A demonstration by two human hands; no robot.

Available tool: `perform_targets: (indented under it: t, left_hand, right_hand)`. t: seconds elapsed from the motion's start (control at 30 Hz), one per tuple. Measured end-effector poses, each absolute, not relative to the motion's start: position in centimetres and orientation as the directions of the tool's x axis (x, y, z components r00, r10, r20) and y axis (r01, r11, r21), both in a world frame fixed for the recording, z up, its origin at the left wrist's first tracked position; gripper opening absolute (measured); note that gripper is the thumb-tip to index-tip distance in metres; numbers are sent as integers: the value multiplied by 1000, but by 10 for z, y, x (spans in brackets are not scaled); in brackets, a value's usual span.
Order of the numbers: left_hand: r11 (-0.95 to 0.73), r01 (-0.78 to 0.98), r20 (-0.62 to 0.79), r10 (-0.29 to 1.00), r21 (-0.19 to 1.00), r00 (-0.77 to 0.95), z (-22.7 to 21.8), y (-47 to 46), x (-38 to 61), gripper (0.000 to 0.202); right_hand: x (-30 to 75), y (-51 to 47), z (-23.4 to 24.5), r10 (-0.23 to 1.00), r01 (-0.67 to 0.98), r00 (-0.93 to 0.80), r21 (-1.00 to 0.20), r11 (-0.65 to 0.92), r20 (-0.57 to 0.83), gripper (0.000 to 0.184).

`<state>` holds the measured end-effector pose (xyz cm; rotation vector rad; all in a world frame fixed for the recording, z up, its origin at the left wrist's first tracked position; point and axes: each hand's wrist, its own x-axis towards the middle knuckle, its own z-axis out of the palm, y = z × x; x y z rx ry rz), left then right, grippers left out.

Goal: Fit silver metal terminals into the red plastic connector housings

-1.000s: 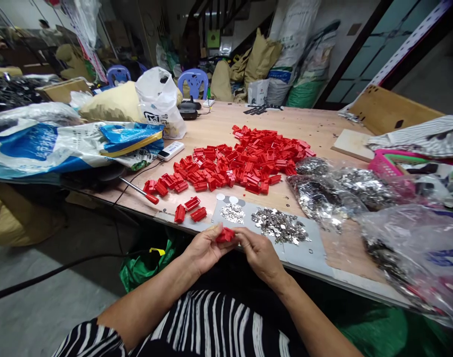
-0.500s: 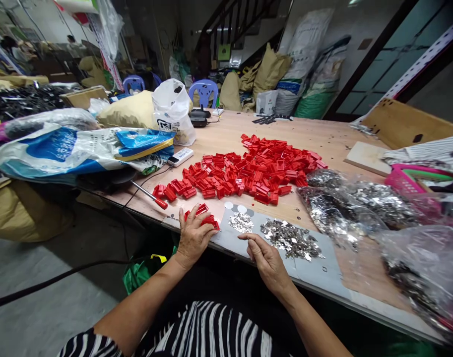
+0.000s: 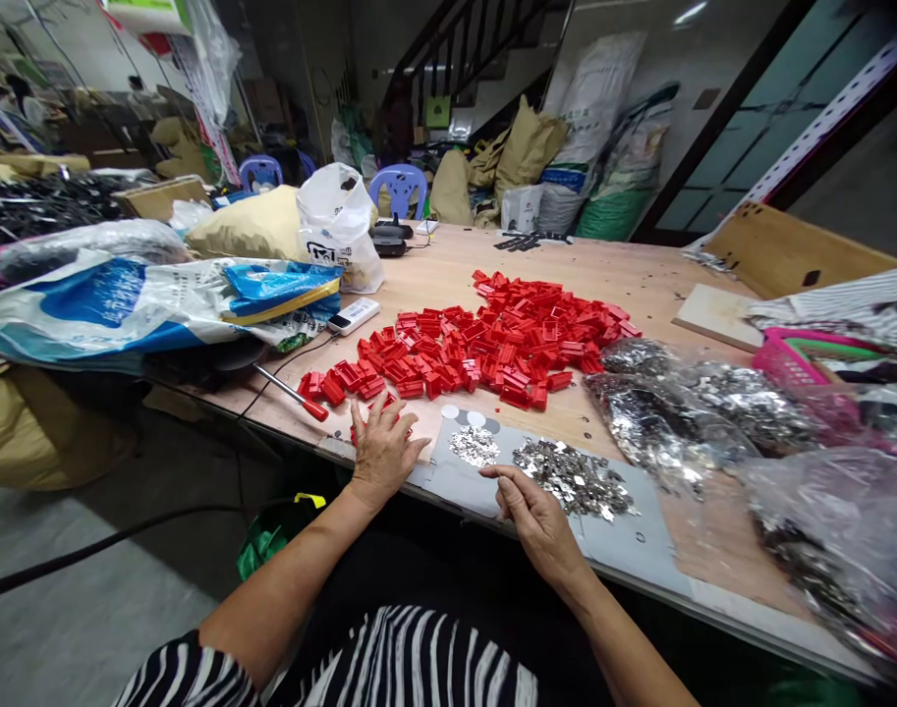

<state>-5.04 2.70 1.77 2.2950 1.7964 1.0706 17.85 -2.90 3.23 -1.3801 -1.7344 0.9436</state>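
My left hand point(image 3: 381, 447) lies over a few red plastic pieces point(image 3: 358, 410) near the table's front edge, fingers spread and pointing away from me; they partly hide those pieces. My right hand point(image 3: 529, 506) hovers at the front of the grey mat point(image 3: 644, 550), index finger pointing left, thumb close to it and the others curled in. Whether something small is pinched there cannot be made out. Just beyond it are a small heap of shiny metal bits point(image 3: 475, 446) and a larger heap of metal plates point(image 3: 577, 478). A big pile of red plastic pieces point(image 3: 484, 344) covers the middle of the table.
A screwdriver with a red handle point(image 3: 311, 407) lies left of my left hand. Clear bags of metal parts point(image 3: 661, 412) and a pink basket point(image 3: 787, 355) stand at the right. A blue-and-white sack point(image 3: 101, 304), a white plastic bag point(image 3: 337, 221) and a white device point(image 3: 355, 316) occupy the left.
My left hand has gone from bunched around red pieces to spread flat over them, shifting slightly forward. My right hand stays almost in place. The whole view has shifted slightly.
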Motion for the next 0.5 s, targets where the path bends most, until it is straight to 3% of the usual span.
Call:
perform_targets:
  t: [0.2, 0.4, 0.5]
  left_hand:
    - [-313, 883, 465, 876, 350, 126, 30, 71, -25, 54]
    - [-285, 930, 442, 883, 234, 159, 32, 101, -9, 43]
    - [-279, 942, 463, 871, 189, 165, 34, 103, -8, 36]
  right_hand:
    - [200, -31, 31, 992, 511, -25, -852, 117, 121, 41]
    - [235, -35, 36, 976, 659, 160, -752, 5, 147, 37]
    - [245, -35, 36, 966, 724, 169, -689, 13, 196, 33]
